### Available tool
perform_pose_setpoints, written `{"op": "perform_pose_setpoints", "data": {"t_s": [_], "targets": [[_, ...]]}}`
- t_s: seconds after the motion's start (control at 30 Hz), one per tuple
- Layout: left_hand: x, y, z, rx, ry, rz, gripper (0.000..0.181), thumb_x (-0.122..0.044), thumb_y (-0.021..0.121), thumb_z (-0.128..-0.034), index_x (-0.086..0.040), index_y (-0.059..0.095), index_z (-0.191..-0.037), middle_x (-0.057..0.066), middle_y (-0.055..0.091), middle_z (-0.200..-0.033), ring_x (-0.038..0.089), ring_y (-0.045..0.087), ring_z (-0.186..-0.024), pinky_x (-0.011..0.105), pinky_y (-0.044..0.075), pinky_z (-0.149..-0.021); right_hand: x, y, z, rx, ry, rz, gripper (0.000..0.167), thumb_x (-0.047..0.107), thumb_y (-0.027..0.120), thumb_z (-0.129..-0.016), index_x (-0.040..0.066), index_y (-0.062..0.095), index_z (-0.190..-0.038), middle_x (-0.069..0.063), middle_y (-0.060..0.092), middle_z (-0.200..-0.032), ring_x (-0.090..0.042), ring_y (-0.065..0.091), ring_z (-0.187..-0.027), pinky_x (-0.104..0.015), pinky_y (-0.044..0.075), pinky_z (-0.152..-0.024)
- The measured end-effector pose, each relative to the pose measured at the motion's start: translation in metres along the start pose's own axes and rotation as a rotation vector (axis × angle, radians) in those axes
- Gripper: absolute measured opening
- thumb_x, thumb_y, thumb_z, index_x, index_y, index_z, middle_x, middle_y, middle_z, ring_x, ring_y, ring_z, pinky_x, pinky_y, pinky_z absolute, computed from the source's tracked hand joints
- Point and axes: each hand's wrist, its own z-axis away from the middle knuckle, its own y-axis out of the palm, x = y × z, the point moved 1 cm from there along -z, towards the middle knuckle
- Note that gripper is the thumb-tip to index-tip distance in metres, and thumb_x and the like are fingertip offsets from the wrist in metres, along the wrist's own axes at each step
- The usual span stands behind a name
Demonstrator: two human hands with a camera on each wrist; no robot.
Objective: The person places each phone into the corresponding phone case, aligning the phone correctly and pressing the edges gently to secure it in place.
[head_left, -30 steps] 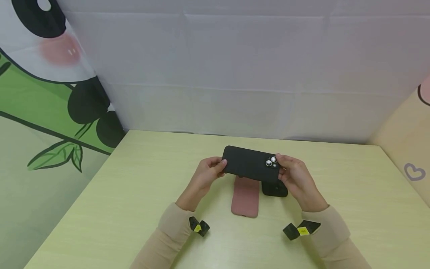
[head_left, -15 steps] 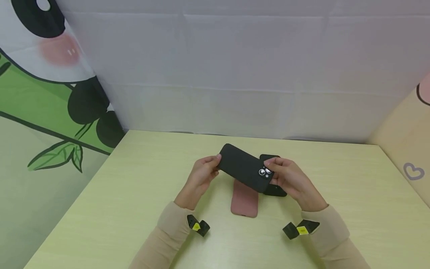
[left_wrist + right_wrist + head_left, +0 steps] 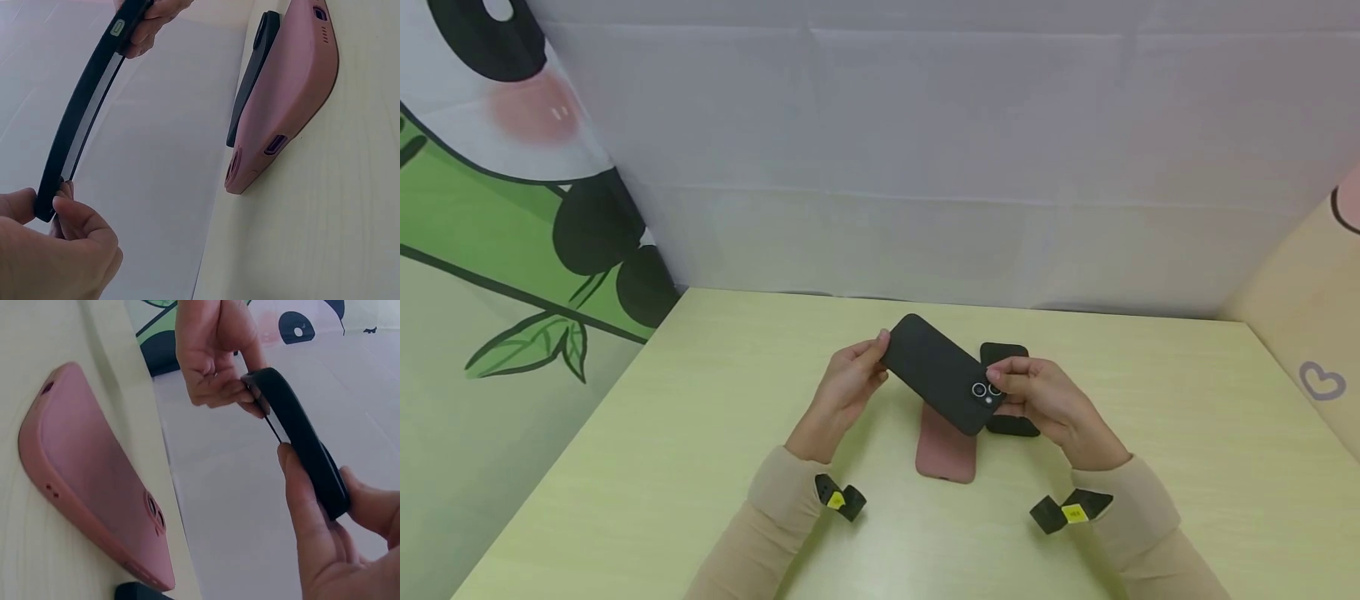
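A black-cased phone is held up above the table, back towards the head camera, its camera end lower and to the right. My left hand pinches its upper-left end between thumb and fingers. At the camera end, my right hand grips it, one finger partly over the lens rings. The left wrist view shows the phone edge-on, with a glossy strip along its inner side. Below it on the table lies a pink phone case, partly covered in the head view. I cannot tell whether that case holds a phone.
Another black phone or case lies right of the pink one, partly hidden by my right hand. The pale table reaches back to a light cloth wall. Printed panels stand at left and right.
The phone has turned clockwise, its camera end dropping and moving left. My right hand has shifted left with it. More of the black item behind shows. Both hands still hold the phone.
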Motion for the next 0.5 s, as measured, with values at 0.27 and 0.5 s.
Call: {"op": "perform_pose_setpoints", "data": {"t_s": [0.27, 0.5], "targets": [[0.005, 0.006, 0.005, 0.085, 0.009, -0.015, 0.011, -0.014, 0.056, -0.0908, -0.004, 0.059, -0.089, -0.001, 0.056, -0.074, 0.009, 0.053, -0.07, 0.016, 0.046, -0.066, 0.001, 0.007, 0.005, -0.078, 0.004, -0.12, 0.01, 0.01, 0.057, -0.09, 0.014, 0.064, -0.084, 0.003, 0.062, -0.078, -0.009, 0.064, -0.069, -0.023, 0.054, -0.067], [0.013, 0.011, 0.012, 0.102, 0.052, -0.108, 0.018, -0.012, 0.059, -0.089, 0.003, 0.058, -0.099, -0.002, 0.061, -0.074, 0.009, 0.059, -0.071, 0.019, 0.049, -0.069, 0.001, 0.012, 0.009, -0.117, -0.01, -0.126, 0.004, 0.011, 0.057, -0.09, 0.011, 0.061, -0.088, 0.002, 0.06, -0.084, -0.009, 0.063, -0.073, -0.024, 0.053, -0.07]]}}
